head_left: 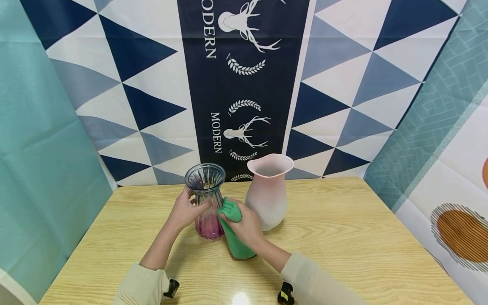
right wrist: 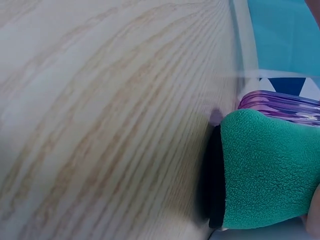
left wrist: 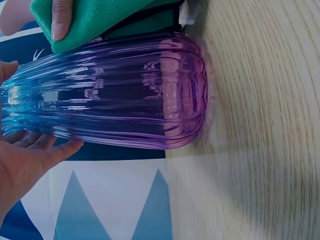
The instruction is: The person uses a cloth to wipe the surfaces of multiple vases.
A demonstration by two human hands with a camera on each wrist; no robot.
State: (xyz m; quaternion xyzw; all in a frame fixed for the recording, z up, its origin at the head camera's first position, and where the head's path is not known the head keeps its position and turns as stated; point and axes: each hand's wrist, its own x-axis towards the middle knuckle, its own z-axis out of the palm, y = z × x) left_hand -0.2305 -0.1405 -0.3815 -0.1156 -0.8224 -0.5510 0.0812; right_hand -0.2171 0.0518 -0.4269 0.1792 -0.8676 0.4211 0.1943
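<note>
A ribbed glass vase, blue at the rim and fading to purple at its base, stands in the middle of the table. My left hand grips its neck from the left, thumb in front and fingers behind. In my right hand is a green cloth, bunched at the top and hanging down. That hand holds the cloth against the vase's right side. Seen from the left wrist, the cloth lies along the purple glass. From the right wrist, the cloth hides most of the vase.
A pink and white frosted vase stands just right of and behind my right hand. The wooden table ends at a patterned backdrop. Teal fabric hangs along the left side.
</note>
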